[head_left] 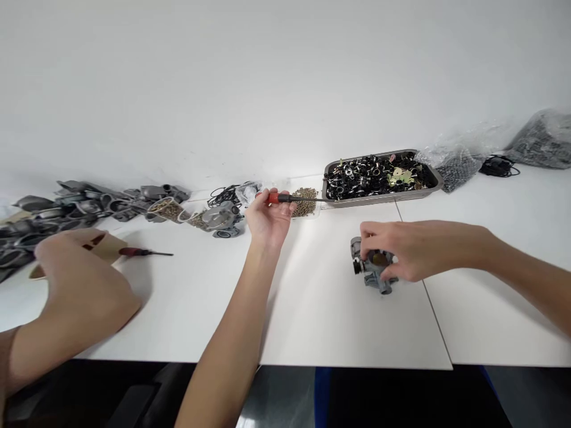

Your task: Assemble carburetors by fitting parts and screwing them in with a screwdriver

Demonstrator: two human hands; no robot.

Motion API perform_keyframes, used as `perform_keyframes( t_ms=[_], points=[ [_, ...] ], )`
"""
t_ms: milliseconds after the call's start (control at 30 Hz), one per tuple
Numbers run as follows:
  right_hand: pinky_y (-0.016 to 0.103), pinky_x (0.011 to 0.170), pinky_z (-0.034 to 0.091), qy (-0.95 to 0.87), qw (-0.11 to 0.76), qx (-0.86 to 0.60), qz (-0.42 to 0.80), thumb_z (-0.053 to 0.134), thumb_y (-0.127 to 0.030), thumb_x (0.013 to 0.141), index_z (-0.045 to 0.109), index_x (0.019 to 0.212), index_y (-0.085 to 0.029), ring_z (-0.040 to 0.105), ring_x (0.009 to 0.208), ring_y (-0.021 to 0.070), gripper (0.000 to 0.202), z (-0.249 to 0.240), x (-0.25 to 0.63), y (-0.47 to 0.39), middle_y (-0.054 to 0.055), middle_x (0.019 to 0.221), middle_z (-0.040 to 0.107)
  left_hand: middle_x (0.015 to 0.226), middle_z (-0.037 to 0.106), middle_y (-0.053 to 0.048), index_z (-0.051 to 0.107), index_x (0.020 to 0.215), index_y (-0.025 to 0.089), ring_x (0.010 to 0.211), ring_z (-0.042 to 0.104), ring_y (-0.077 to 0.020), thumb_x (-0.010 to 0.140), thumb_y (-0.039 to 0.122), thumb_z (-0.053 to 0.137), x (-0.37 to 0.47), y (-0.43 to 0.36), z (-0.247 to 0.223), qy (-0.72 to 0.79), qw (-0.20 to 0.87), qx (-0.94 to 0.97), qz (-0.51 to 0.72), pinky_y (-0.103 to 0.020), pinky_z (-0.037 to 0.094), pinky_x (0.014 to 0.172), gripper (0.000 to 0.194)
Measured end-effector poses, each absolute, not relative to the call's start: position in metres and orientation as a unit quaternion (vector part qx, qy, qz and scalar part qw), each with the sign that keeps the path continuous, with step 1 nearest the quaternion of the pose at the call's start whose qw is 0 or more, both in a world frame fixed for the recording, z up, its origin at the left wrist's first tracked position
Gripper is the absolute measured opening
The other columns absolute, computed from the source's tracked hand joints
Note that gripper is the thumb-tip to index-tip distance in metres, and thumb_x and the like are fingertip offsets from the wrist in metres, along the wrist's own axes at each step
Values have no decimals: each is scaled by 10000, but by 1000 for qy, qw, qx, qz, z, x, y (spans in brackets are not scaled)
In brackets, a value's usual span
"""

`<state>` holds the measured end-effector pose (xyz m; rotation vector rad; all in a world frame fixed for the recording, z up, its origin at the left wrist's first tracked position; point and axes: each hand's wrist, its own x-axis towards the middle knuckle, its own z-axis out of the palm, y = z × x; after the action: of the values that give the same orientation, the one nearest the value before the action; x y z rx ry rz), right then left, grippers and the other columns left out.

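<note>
My left hand (270,223) is closed around the red and black handle of a screwdriver (285,198). Its dark shaft points right, across a shallow clear tray of small brass-coloured screws (304,207), with the tip by the metal tray's near left corner. On the white table, my right hand (395,249) grips a grey metal carburetor (372,279) from above. The fingers hide part of its upper side; a round brownish part and a black fitting show.
A metal tray (383,199) holds many black and shiny small parts. Plastic bags of dark parts (461,166) lie right of it. To the left are a carburetor (222,220), tipped cups of screws (167,209), piled grey castings (118,205), another screwdriver (134,252) and a co-worker's hand (84,285).
</note>
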<state>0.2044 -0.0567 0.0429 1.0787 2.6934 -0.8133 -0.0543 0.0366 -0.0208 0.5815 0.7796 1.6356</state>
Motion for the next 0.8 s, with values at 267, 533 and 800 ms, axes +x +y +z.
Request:
perform_keyframes(
  t_ms=[267,533,800],
  points=[
    [242,570,328,872,67,343,-343,657,-277,826,549,1149,-201,473,714,111,350,30,201,-54,58,1103,491,669,641,-44,527,686,172,489,550,-94,924,206,414,-56,29,-6,288,586,270,708,-206,410,429,266],
    [264,714,357,863,47,295,-408,755,-402,754,583,1244,-277,477,851,157,534,14,205,-34,48,1080,481,659,664,-64,605,669,168,436,536,-121,920,171,340,-47,5,37,209,584,415,666,-211,348,308,365],
    [261,695,329,888,88,287,-349,697,-336,836,559,1308,-377,437,742,114,493,20,203,-37,29,1048,438,640,671,-101,681,749,127,284,442,-123,859,153,358,-12,0,93,129,542,660,504,-269,392,250,342]
  ],
)
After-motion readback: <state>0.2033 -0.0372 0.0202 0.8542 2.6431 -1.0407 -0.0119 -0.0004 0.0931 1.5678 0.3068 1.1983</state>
